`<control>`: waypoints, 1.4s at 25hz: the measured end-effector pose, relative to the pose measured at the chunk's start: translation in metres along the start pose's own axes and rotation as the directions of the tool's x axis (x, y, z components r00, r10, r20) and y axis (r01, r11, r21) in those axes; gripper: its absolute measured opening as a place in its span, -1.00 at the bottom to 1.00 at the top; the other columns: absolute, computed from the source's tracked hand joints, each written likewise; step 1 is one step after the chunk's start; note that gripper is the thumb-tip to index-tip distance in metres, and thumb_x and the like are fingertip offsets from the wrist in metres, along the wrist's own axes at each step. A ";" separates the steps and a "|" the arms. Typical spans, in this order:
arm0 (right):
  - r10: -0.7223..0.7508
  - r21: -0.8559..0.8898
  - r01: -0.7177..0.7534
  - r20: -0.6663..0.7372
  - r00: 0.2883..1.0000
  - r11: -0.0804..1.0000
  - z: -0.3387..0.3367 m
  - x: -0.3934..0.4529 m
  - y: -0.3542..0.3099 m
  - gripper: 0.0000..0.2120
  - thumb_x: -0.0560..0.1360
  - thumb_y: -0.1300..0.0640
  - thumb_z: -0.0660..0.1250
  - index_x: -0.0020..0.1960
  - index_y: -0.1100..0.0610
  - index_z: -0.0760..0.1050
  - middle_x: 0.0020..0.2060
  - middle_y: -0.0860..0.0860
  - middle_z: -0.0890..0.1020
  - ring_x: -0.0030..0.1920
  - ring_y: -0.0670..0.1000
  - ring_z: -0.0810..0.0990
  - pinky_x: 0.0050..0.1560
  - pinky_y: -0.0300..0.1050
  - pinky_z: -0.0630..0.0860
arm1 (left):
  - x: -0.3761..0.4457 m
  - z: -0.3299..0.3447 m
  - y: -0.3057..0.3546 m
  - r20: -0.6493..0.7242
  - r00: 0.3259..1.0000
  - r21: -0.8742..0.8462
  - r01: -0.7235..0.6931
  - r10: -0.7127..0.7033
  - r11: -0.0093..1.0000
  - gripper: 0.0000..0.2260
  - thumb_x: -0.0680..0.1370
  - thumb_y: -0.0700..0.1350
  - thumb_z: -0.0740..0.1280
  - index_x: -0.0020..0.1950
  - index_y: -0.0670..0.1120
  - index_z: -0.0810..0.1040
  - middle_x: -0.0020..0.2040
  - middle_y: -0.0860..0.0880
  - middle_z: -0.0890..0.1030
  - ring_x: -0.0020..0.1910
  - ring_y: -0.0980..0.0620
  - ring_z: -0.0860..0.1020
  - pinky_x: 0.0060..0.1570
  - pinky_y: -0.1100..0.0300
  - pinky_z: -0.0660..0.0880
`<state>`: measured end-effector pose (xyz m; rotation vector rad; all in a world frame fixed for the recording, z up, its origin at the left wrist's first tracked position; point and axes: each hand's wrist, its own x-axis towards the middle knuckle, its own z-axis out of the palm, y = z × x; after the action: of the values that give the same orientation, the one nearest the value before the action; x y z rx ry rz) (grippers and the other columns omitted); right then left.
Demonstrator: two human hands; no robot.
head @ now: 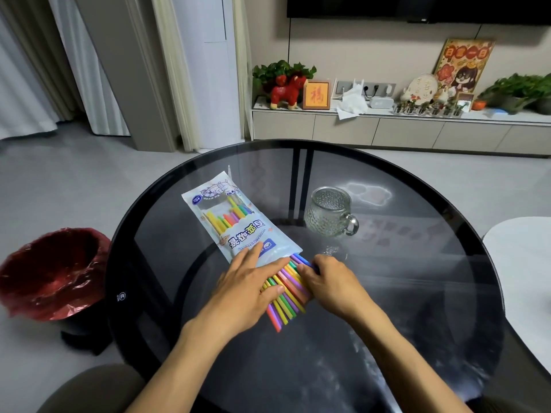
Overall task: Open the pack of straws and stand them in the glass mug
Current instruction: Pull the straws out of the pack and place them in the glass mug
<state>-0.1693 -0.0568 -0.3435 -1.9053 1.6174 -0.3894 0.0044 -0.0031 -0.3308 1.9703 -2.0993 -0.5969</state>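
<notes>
The straw pack [238, 222], white and blue with a clear window, lies flat on the round dark glass table [417, 293]; its near end is open. Several coloured straws [286, 296] stick out of that end toward me. My left hand [250, 290] lies flat over the pack's open end and the straws, fingers spread. My right hand [331, 281] curls its fingers around the straws' right side. The empty textured glass mug [331, 211] stands upright to the right of the pack, handle to the right.
A small scrap of clear plastic [331, 251] lies on the table near the mug. A bin with a red liner [50, 272] stands on the floor left of the table. A white table edge [524, 278] is at the right.
</notes>
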 end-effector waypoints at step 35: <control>-0.211 0.496 -0.034 0.430 0.878 0.868 -0.114 -0.068 -0.008 -0.70 0.53 -0.10 0.32 -0.16 0.14 0.57 -0.50 -0.06 0.34 -0.53 -0.13 0.18 -0.56 -0.32 0.13 | 0.011 0.001 0.034 -0.672 0.582 0.379 -0.262 0.458 0.888 -0.63 0.44 -0.24 0.33 0.25 -0.14 0.52 0.22 -0.14 0.61 0.28 -0.17 0.51 0.47 -0.17 0.14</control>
<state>-0.2430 -0.0196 -0.2398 -1.5274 0.9866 -0.3041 -0.0277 -0.0130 -0.3187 1.3979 -1.9396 0.5222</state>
